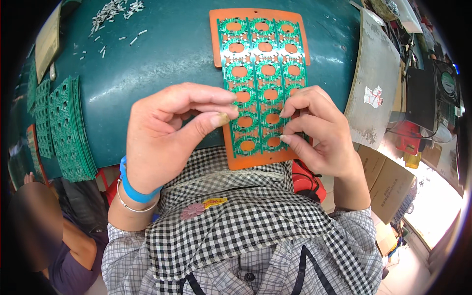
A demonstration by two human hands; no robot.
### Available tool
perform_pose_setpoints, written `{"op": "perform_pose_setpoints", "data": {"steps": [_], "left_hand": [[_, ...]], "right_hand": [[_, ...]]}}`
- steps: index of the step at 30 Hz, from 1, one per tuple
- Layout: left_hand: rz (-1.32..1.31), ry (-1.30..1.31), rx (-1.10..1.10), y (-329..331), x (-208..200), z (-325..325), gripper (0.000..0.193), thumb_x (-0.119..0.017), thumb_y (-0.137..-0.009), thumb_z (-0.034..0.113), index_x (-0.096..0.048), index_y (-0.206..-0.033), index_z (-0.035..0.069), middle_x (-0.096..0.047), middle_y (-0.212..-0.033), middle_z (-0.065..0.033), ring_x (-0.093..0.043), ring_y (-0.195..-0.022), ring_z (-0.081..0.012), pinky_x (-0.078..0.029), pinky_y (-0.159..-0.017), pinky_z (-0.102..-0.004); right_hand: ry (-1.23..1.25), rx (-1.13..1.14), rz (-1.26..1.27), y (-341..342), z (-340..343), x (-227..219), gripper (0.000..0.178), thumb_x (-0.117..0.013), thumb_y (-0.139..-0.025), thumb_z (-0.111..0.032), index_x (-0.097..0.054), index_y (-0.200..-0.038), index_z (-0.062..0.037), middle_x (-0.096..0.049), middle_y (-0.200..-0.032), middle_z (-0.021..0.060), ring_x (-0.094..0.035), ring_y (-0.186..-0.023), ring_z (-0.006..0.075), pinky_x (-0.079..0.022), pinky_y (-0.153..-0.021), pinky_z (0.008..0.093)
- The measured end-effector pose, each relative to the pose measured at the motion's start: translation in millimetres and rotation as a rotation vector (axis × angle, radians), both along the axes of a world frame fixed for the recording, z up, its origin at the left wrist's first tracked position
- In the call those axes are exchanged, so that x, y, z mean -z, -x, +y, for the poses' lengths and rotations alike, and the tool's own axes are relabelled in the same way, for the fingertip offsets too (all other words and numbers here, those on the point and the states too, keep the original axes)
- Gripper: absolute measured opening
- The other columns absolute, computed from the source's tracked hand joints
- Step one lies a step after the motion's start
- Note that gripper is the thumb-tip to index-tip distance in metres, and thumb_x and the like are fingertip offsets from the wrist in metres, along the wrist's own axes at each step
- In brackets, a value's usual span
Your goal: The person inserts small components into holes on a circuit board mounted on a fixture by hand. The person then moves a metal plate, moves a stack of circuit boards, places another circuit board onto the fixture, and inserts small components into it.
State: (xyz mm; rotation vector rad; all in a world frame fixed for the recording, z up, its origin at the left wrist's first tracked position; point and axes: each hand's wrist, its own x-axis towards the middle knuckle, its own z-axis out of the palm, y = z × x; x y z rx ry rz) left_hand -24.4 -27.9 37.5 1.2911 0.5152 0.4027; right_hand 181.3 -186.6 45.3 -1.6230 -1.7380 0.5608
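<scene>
A green circuit board panel (256, 81) with rows of oval cut-outs lies on an orange backing plate (260, 161). The plate reaches past the table's near edge, above my checked apron. My left hand (169, 128) is at the panel's left edge, its thumb and fingertips pinched together; whatever sits between them is too small to make out. On the panel's right side, my right hand (322, 130) has its fingers curled and its thumb close to the middle fingertip, over the lower cut-outs. Any small part between those fingertips is hidden.
Small white cylindrical pieces (109, 15) lie heaped and scattered at the far left of the green table (162, 44). Stacked green panels (71, 130) stand at the left edge. A worn grey board (373, 73) is on the right, above a cardboard box (386, 184). Another person (73, 255) sits at left.
</scene>
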Motion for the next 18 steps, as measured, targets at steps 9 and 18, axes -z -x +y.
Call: {"op": "perform_pose_setpoints", "data": {"steps": [9, 18], "left_hand": [[-0.009, -0.033, -0.096, 0.1, -0.5, 2.8, 0.023, -0.069, -0.086, -0.004, -0.064, -0.108, -0.005, -0.073, -0.096, -0.0138, -0.07, -0.092, -0.0177, -0.055, -0.082, -0.026], [-0.006, -0.027, -0.091, -0.2, -0.2, 2.9, 0.022, -0.07, -0.088, 0.0, -0.064, -0.108, -0.003, -0.073, -0.096, -0.0129, -0.068, -0.087, -0.0139, -0.053, -0.075, -0.0231]], "right_hand": [[-0.031, -0.005, -0.007, -0.3, -0.8, 8.0, 0.014, -0.073, -0.07, 0.002, -0.061, -0.077, -0.0008, -0.061, -0.094, 0.0084, -0.059, -0.086, 0.0268, -0.049, -0.076, 0.0375], [-0.04, 0.011, -0.025, 0.0, -0.2, 9.7, 0.017, -0.076, -0.069, 0.001, -0.061, -0.077, -0.0012, -0.059, -0.092, 0.0077, -0.058, -0.085, 0.027, -0.049, -0.073, 0.0366]]}}
